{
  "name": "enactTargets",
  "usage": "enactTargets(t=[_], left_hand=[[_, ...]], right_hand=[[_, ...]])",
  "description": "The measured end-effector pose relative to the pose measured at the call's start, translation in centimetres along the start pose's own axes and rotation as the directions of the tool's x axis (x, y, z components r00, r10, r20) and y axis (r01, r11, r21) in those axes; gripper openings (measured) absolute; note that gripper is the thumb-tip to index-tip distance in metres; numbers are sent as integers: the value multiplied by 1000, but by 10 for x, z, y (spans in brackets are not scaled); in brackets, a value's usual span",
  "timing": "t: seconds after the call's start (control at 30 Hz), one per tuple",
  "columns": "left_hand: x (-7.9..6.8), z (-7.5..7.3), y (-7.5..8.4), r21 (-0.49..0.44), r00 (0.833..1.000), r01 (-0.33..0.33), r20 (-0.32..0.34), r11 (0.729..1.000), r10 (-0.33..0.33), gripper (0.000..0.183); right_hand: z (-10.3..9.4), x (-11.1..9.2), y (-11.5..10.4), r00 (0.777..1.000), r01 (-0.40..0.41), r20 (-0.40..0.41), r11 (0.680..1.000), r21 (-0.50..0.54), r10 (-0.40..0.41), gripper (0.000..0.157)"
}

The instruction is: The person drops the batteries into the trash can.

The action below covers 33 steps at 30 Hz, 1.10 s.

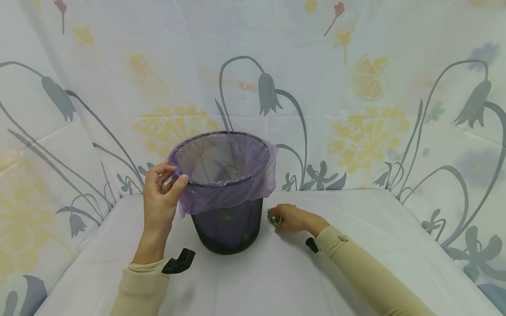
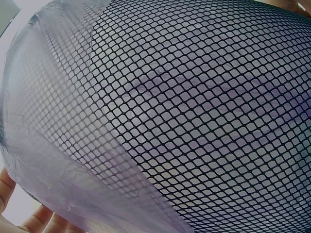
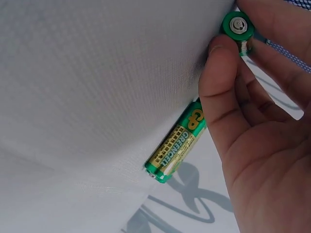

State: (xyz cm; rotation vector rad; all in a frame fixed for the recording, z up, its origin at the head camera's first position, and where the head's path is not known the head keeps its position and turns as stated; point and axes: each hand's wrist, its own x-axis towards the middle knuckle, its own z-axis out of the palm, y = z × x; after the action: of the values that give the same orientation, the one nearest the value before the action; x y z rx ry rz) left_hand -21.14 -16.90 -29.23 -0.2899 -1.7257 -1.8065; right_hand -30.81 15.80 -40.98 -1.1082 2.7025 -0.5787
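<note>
A black mesh wastebasket (image 1: 227, 224) stands upright on the table, lined with a thin purple plastic bag (image 1: 221, 195) folded over its rim. My left hand (image 1: 160, 197) grips the rim and bag at the left side, thumb and fingers curled over the edge. To the right of the basket, low at the tabletop, my right hand (image 1: 294, 218) pinches a green battery (image 3: 238, 26) between thumb and fingers. A second green and gold battery (image 3: 177, 141) lies on the cloth beside that hand. In the left wrist view, mesh and bag fill most of the picture.
White cloth (image 1: 336, 263) covers the table. A floral curtain (image 1: 178, 66) surrounds it at the back and sides. A black wrist camera mount (image 1: 179, 261) juts from the left sleeve, near the basket's base.
</note>
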Motion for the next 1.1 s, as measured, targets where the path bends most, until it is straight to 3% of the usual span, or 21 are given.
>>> enactTargets(t=[0.6, 0.9, 1.1], left_hand=[[0, 1, 0, 14, 1000, 11, -6, 1000, -11, 26], [0, 1, -2, -3, 1000, -4, -5, 1000, 4, 27], [0, 1, -1, -1, 1000, -7, -3, 1000, 7, 27]], right_hand=[[-3, -4, 4, 1000, -18, -20, 998, 57, 19, 34], [-19, -12, 8, 996, -11, -86, 996, 92, 19, 33], [-42, -20, 6, 988, -37, -147, 993, 108, 53, 35]])
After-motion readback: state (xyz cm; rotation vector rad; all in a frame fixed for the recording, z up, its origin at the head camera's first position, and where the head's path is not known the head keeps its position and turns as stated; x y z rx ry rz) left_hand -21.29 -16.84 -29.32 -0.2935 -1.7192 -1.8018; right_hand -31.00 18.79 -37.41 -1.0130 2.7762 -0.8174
